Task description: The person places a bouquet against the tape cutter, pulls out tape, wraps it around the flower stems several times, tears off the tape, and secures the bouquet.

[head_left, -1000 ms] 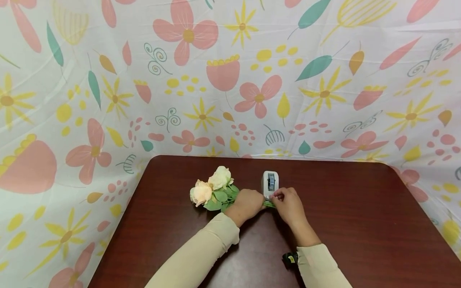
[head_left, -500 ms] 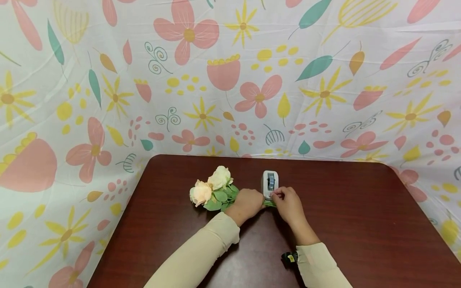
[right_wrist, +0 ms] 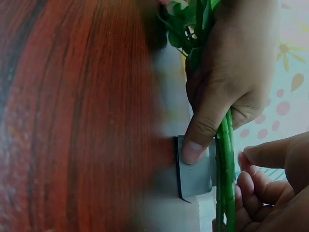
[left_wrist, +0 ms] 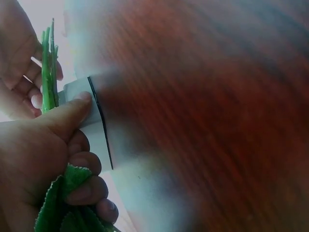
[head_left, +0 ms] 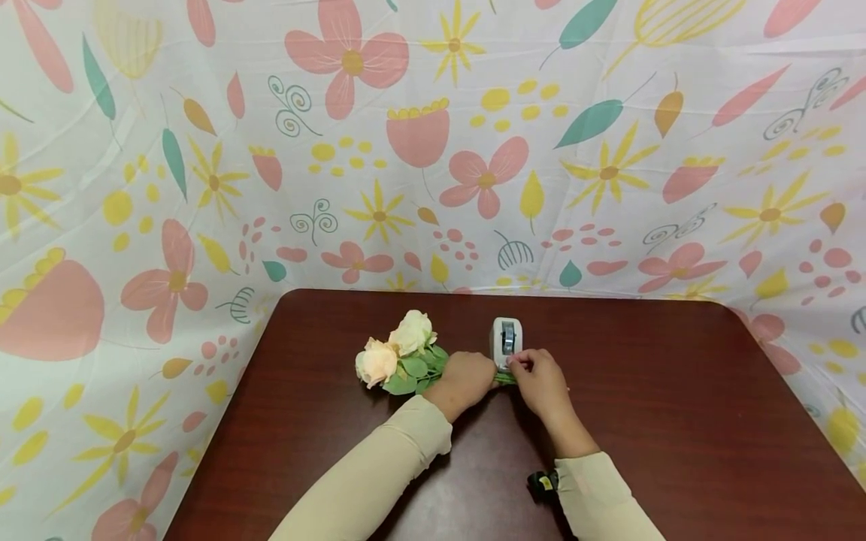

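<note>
Several artificial roses with cream and peach heads (head_left: 376, 362) lie on the table, their blooms to the left. My left hand (head_left: 464, 379) grips their green stems (right_wrist: 225, 166). Its thumb presses against the side of a white tape dispenser (head_left: 506, 336), which stands upright just behind the stems with its tape roll showing. At the dispenser's front, my right hand (head_left: 545, 385) has thumb and forefinger together, pinching the tape end; the clear tape itself is hardly visible. In the left wrist view, the stem ends (left_wrist: 49, 67) stick out past my left hand towards the right fingers.
The dark red-brown wooden table (head_left: 676, 406) has rounded far corners. A flower-printed cloth (head_left: 433, 150) hangs behind it and at the left. A black strap with a small device (head_left: 543, 487) sits by my right sleeve.
Hands, roses and dispenser hold almost the same places. The right fingertips shift only slightly at the dispenser's front, and the head view tilts a little.
</note>
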The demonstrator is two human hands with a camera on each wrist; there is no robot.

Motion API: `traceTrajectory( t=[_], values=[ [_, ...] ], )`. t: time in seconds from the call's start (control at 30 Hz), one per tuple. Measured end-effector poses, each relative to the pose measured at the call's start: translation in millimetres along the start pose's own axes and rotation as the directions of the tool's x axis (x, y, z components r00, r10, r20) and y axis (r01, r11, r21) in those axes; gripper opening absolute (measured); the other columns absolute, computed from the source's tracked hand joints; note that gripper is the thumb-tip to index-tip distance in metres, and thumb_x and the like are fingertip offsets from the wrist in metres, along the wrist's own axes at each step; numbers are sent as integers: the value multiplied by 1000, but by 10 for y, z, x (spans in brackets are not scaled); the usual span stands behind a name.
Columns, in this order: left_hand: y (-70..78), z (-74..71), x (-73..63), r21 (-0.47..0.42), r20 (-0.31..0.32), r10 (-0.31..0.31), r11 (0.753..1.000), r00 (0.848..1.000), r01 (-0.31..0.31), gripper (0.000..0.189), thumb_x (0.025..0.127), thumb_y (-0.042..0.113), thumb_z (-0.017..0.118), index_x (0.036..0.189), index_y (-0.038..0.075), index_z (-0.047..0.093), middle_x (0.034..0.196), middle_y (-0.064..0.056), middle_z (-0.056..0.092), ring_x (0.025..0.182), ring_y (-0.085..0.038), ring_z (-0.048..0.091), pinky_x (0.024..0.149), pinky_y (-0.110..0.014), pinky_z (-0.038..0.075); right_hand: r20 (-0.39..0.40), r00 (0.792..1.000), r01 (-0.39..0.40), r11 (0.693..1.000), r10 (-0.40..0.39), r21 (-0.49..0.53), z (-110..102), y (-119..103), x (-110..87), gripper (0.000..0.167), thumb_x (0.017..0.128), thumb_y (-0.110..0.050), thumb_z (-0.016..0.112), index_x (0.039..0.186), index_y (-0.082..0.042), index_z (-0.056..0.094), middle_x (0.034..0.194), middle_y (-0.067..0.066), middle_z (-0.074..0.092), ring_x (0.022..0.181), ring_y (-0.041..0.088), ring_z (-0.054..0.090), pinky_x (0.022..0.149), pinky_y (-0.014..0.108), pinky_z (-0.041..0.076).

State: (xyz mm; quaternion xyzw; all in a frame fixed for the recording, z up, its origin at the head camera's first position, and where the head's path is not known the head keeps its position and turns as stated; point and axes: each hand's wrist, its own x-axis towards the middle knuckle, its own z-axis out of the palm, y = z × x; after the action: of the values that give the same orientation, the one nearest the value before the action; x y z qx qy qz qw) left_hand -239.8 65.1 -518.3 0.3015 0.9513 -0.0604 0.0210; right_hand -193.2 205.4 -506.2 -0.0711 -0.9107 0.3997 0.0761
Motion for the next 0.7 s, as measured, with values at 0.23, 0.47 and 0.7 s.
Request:
traceTrajectory(
  t=[0.23, 0.47, 0.7],
  values=[
    [18, -16, 7, -9, -9, -14, 1000, 1000, 14, 29, 96, 45, 64, 84, 23, 77, 86, 5, 76, 74, -14, 71, 64, -34, 56, 12, 1000, -5, 1000, 5, -11, -44, -34, -39, 21, 98, -20, 63, 102, -3, 74, 100, 13, 63, 89, 26, 61, 80, 36, 45],
    [44, -24, -3, 6, -15, -16, 1000, 1000, 16, 26, 95, 43, 65, 82, 23, 76, 85, 5, 77, 75, -13, 71, 65, -34, 56, 19, 999, -27, 998, 28, -52, -84, -49, -120, 21, 97, -23, 64, 102, -6, 75, 100, 10, 63, 88, 24, 59, 78, 35, 42],
    [46, -11, -18, -6, 7, -26, 1000, 1000, 26, 26, 97, 42, 64, 84, 23, 76, 87, 5, 76, 76, -13, 70, 67, -34, 56, 28, 1000, -6, 999, 7, -39, -104, -93, -249, 19, 98, -21, 64, 100, -6, 75, 100, 11, 64, 97, 29, 58, 88, 45, 41]
  ],
)
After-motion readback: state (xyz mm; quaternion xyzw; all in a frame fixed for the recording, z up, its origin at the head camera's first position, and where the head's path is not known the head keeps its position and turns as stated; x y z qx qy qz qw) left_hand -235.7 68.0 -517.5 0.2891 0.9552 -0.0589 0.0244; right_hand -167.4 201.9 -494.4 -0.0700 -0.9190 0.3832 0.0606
